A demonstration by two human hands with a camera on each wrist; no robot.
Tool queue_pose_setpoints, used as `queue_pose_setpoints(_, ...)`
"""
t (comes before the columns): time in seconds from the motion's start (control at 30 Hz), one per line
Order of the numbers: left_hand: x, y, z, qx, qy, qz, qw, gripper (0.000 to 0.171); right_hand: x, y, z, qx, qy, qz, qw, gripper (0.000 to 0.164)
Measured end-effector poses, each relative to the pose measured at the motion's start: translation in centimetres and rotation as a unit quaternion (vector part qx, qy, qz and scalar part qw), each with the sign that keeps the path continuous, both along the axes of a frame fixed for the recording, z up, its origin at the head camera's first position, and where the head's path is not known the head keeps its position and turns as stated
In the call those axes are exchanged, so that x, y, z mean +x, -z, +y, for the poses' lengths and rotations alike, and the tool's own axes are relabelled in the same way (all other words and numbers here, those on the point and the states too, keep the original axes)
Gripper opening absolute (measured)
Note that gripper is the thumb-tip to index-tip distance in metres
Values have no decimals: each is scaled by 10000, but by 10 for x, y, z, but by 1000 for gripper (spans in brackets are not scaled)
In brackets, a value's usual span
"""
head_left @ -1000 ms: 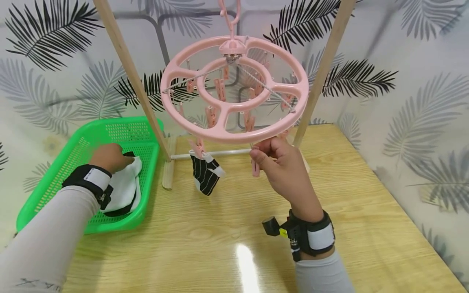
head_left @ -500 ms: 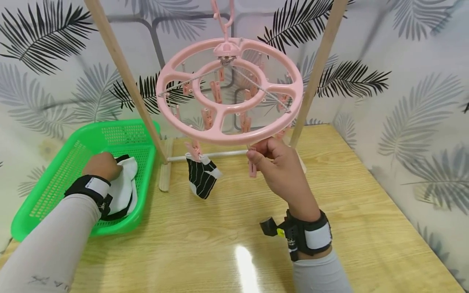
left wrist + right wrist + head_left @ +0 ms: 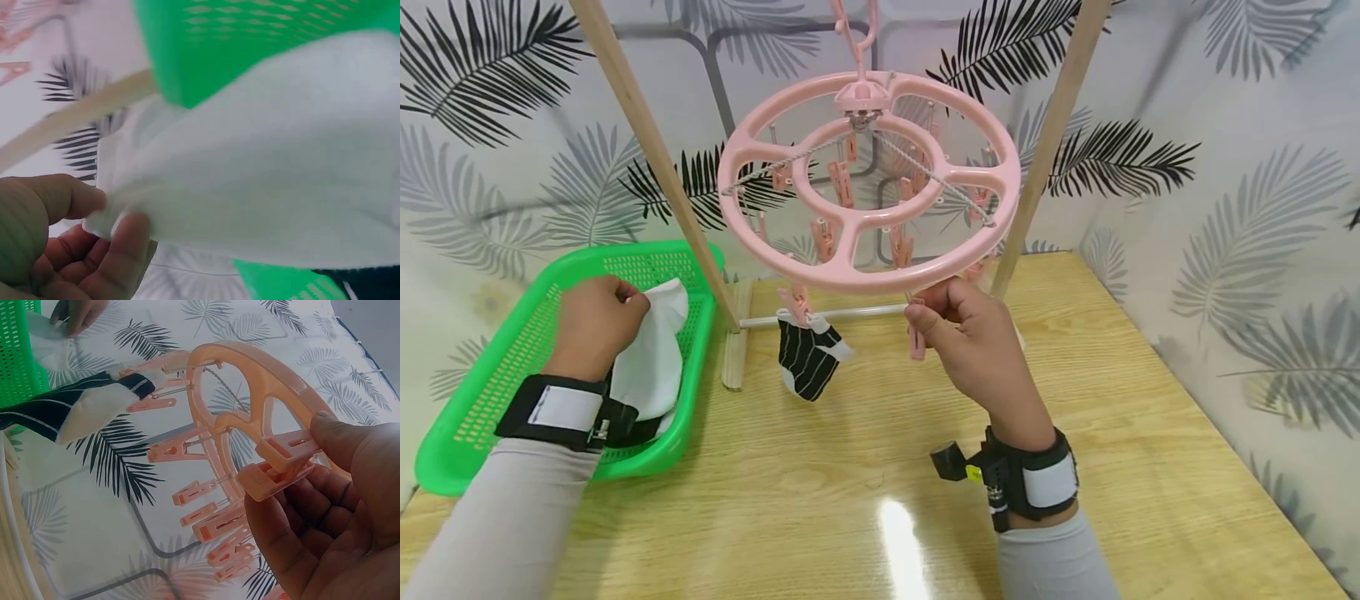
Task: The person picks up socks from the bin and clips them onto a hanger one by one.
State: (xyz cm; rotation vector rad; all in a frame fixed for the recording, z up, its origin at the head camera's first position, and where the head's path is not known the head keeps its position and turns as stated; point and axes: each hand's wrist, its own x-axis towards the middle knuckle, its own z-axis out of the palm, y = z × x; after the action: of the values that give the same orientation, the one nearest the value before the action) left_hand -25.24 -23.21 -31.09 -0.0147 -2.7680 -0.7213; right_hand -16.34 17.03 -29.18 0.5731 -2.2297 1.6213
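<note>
My left hand [image 3: 597, 323] pinches the top edge of a white sock [image 3: 653, 354], lifted partly up over the green basket [image 3: 445, 450]. In the left wrist view the sock [image 3: 269, 162] stretches away from thumb and fingers. My right hand [image 3: 977, 346] grips a pink clothespin [image 3: 917, 340] that hangs from the front rim of a round pink drying hanger [image 3: 880, 282]. The right wrist view shows that clothespin [image 3: 281, 464] between thumb and fingers. Left of it, a black-and-white striped sock [image 3: 808, 358] hangs from another clothespin [image 3: 796, 302].
Wooden posts [image 3: 651, 150] of a stand rise on both sides of the hanger, with a white crossbar [image 3: 865, 312] low between them. Several more clothespins [image 3: 841, 185] dangle under the hanger. Dark cloth [image 3: 636, 432] lies in the basket. A wood-grain table [image 3: 820, 500] is underneath.
My left hand has reached down into the basket, then risen with the white sock, drawing it upward. The right hand keeps its hold on the clothespin, almost unmoved.
</note>
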Motion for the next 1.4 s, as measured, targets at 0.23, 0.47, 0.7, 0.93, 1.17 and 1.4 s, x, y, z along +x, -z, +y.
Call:
queue_pose_setpoints(0.23,16,-17,17,318,-81,389,9987,30,0,0,1,-8,70,-20,10000,15)
queue_pose_setpoints(0.47,47,-44,41,696,-308,723,9945,29,1,1,2,39,93,0,9999,15)
queue_pose_setpoints(0.7,83,-58,78,813,39,949,9921,23,2,0,2,39,122,-60,9999,14)
queue_pose_setpoints(0.93,113,-55,114,980,1047,822,9862,17,1,-1,-1,1,12,43,10000,13)
queue_pose_setpoints(1.17,110,-37,144,1456,1670,387,9744,14,0,-1,-1,-57,23,88,9999,13)
queue_pose_setpoints(1.4,98,-21,162,1606,2111,222,9639,12,0,-1,-3,-80,-21,43,10000,14)
